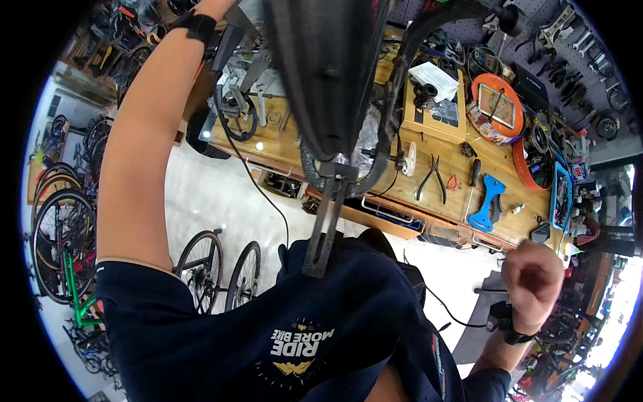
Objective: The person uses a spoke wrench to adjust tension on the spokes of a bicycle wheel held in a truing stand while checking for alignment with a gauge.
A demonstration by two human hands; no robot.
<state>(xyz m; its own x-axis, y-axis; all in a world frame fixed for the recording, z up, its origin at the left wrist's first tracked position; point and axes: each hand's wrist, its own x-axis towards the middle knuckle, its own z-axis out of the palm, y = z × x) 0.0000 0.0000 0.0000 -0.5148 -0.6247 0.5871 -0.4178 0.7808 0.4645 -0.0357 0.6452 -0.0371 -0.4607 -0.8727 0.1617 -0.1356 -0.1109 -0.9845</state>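
Observation:
My left arm reaches up to the top left; beyond a black wristband, only a sliver of my left hand (pixel 216 7) shows, its fingers out of view. At the bench's right end, my right hand (pixel 534 275) is curled closed and slightly blurred. Anything inside it is hidden. A black band circles that wrist too. Close in front of me, a large dark tyre-like form (pixel 318 74) stands edge-on, out of focus. Beside it curves a black metal frame (pixel 392 114), with a slotted metal bar (pixel 325 234) pointing toward my chest.
On the wooden bench (pixel 435 187) lie pliers (pixel 432 179), a screwdriver (pixel 474 174), a blue spoke tension gauge (pixel 489 203) and a cardboard box (pixel 435 117). Round orange containers (pixel 477 124) stand farther back. Tools hang on the pegboard (pixel 536 40). Bicycles (pixel 67 241) stand at left.

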